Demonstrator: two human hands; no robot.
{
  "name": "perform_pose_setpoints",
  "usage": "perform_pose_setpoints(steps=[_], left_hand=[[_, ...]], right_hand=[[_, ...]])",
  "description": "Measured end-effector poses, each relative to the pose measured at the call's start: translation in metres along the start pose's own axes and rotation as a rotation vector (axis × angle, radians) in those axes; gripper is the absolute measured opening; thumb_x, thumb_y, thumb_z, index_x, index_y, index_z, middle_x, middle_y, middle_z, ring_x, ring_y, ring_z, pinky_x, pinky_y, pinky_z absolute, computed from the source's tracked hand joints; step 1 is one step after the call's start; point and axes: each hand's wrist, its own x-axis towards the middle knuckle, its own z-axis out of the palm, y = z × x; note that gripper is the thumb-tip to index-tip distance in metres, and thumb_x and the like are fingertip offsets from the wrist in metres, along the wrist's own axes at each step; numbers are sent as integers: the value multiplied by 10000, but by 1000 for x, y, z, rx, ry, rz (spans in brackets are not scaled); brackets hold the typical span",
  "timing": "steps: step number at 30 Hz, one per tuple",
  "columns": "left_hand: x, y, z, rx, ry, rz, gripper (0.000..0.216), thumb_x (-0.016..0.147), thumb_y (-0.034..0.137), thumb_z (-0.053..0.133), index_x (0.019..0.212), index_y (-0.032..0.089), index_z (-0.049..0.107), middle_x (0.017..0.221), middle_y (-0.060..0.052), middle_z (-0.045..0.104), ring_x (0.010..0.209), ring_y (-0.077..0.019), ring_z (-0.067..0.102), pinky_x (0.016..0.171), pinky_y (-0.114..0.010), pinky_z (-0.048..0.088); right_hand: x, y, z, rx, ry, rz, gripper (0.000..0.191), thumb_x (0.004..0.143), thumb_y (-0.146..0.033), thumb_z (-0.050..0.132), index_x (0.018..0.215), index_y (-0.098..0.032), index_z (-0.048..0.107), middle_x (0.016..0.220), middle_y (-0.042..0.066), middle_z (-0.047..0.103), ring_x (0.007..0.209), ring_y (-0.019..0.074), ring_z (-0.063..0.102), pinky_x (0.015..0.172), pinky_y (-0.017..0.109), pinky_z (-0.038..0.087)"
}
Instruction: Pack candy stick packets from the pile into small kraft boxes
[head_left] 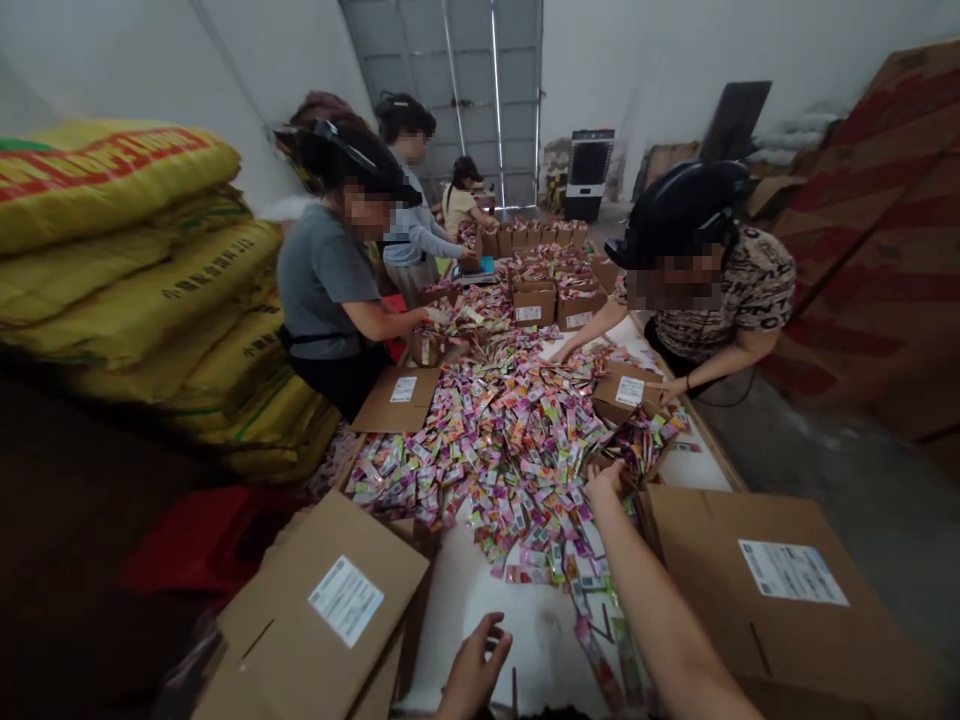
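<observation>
My left hand (478, 668) hovers low over the bare near part of the white tabletop (480, 580). Its fingers are apart and loosely curved, and nothing is in them. Farther out, my right hand (604, 480) is at the near left edge of an open cardboard box (656, 468) holding small colourful packets. Its fingers appear to grip that edge, though they are partly hidden. Left of this hand spreads a large heap of small pink, purple and green packets (502, 430). A few longer packets (600, 665) lie between my arms.
Labelled cardboard boxes stand at the near left (300, 590) and near right (750, 560). Across on the right, a co-worker (712, 270) reaches into the heap and touches a labelled box (626, 388). Other people work along the left side. Yellow sacks (150, 270) are stacked at left.
</observation>
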Motion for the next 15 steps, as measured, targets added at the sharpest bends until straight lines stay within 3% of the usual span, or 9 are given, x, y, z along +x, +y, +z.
perform_pose_setpoints(steps=[3, 6, 9, 12, 15], left_hand=[[0, -9, 8, 69, -73, 16, 540, 790, 580, 481, 1178, 227, 610, 1072, -132, 741, 943, -281, 709, 864, -362, 522], [1, -13, 18, 157, -174, 52, 508, 823, 495, 481, 1212, 190, 602, 1105, -138, 731, 976, -248, 704, 896, -327, 511], [2, -8, 28, 250, -290, 81, 495, 839, 404, 513, 1255, 148, 591, 1158, -148, 717, 985, -228, 703, 903, -311, 507], [2, 9, 41, 334, -380, 107, 464, 849, 356, 544, 1274, 179, 598, 1193, -124, 714, 1018, -222, 696, 939, -315, 498], [-6, 35, 58, 412, -437, 103, 399, 852, 321, 601, 1246, 259, 622, 1211, -81, 715, 1076, -224, 676, 994, -349, 482]], right_hand=[[-34, 13, -7, 109, 22, 62, 435, 995, -434, 395, 1236, -115, 566, 1268, 147, 632, 1101, 172, 655, 942, 327, 535], [-89, 47, -38, 183, -80, 74, 483, 789, -475, 657, 1125, -130, 626, 1180, 166, 701, 1038, 231, 706, 955, 363, 541], [-142, 87, -90, 147, -224, 78, 628, 496, -573, 841, 962, -176, 699, 1005, 156, 768, 979, 321, 732, 942, 453, 553], [-176, 111, -151, 63, -156, 97, 674, 384, -685, 841, 848, -209, 732, 860, 129, 784, 862, 340, 748, 843, 467, 580], [-193, 111, -206, 1, -62, 77, 724, 335, -748, 815, 799, -196, 744, 741, 111, 764, 768, 326, 744, 756, 446, 587]])
